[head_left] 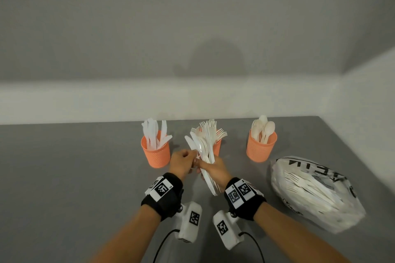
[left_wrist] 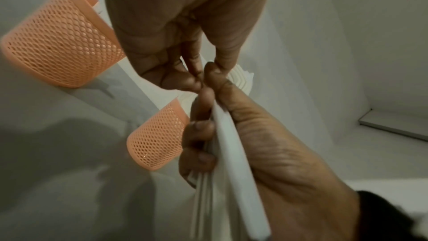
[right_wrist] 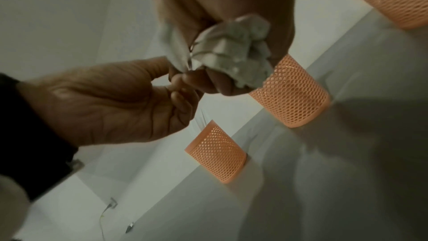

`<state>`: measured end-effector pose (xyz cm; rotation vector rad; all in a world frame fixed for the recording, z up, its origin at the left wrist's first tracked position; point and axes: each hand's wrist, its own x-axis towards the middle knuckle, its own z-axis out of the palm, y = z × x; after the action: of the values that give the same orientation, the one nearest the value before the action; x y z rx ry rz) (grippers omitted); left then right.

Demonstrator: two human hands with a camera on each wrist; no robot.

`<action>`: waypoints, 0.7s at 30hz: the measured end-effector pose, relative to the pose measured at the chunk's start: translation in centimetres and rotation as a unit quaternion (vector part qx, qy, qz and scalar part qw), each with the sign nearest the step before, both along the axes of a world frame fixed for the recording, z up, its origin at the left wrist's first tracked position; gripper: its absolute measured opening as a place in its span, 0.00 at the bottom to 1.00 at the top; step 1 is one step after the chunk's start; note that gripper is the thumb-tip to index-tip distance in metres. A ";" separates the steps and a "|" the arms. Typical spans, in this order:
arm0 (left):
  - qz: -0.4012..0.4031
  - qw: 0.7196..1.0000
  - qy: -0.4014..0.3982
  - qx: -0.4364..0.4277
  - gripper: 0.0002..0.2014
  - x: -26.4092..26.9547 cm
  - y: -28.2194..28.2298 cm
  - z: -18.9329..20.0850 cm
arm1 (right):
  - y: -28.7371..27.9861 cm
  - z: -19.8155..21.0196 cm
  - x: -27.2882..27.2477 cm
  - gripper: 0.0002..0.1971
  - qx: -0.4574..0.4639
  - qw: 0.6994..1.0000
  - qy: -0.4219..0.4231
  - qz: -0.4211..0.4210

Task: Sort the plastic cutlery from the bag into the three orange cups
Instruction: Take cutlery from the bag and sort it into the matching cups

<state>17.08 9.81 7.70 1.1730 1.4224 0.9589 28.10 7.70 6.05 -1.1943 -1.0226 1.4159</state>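
Right hand (head_left: 215,170) has its fingers wrapped round a mixed bundle of white cutlery (head_left: 205,145) — forks, a knife or two and a spoon head visible, handles down past the wrist. Left hand (head_left: 181,162) is curled, thumb and fingertips pinching at one piece on the near-left edge of the bundle; which piece exactly, cannot tell. The left wrist view shows both thumbs meeting at the top of the stack of handles.

Landmark: the middle cup (head_left: 217,147), directly behind the bundle and mostly hidden by it, with fork tines showing above. Left of it stands the knife cup (head_left: 156,152), holding a good handful of knives. Right of it stands the spoon cup (head_left: 261,148), with several spoons in. Further right of the middle cup and nearer the person lies the bag (head_left: 316,194) on its side on the grey table (head_left: 64,177) — still bulging, fork shapes showing through the plastic.

Progress, judged from this: all three cups are started and sorted by type, so the scheme is set. Probably under halfway — the handful in hand is unsorted and the bag looks well stocked. Left to do: peel off the pinched piece, drop it in its matching cup, work through the bundle, then take more from the bag.
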 end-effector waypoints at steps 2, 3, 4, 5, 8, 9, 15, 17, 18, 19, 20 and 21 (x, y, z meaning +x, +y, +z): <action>0.000 1.000 -0.031 -0.004 0.16 0.3 -0.2 0.0 | 0.0 0.0 0.2 0.08 -0.001 1.000 -0.009 0.005; 0.004 0.999 -0.043 -0.005 0.15 0.4 -0.3 -0.1 | -0.1 0.0 0.2 0.08 -0.001 1.000 -0.018 0.010; 0.008 0.999 -0.051 -0.005 0.15 0.6 -0.4 -0.1 | -0.1 0.0 0.3 0.08 0.002 0.999 -0.028 0.017; 0.009 0.999 -0.053 -0.006 0.15 0.6 -0.5 -0.1 | -0.2 0.0 0.4 0.07 0.006 0.999 -0.036 0.023; -0.004 0.999 -0.032 -0.003 0.14 0.7 -0.4 -0.3 | -0.4 -0.1 0.7 0.10 0.018 0.998 -0.043 0.031; -0.013 1.000 -0.018 0.003 0.13 0.8 -0.3 -0.3 | -0.5 -0.1 0.8 0.11 0.020 0.998 -0.041 0.032; -0.002 1.000 -0.007 0.017 0.10 0.8 0.0 0.2 | -0.8 -0.7 1.2 0.15 -0.007 0.999 -0.031 0.019; 0.052 0.996 -0.079 -0.002 0.10 0.4 0.1 0.6 | -1.0 -0.6 1.3 0.07 -0.040 0.999 -0.032 0.000; 0.083 0.989 -0.121 -0.010 0.10 0.2 0.2 0.8 | -1.1 -0.5 1.4 0.02 -0.059 0.997 -0.044 -0.006; 0.111 0.981 -0.156 -0.011 0.10 -0.1 0.4 1.1 | -1.2 -0.5 1.4 0.04 -0.072 0.995 -0.065 -0.021; 0.135 0.974 -0.180 -0.007 0.09 -0.4 0.6 1.3 | -1.1 -0.7 1.5 0.07 -0.075 0.990 -0.114 -0.039; 0.144 0.972 -0.186 -0.002 0.08 -0.7 0.7 1.5 | -0.9 -1.1 1.6 0.08 -0.065 0.982 -0.169 -0.057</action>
<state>16.40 10.51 9.24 0.7411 1.3053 1.3008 29.67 6.85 4.99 -1.6024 -1.0831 1.2296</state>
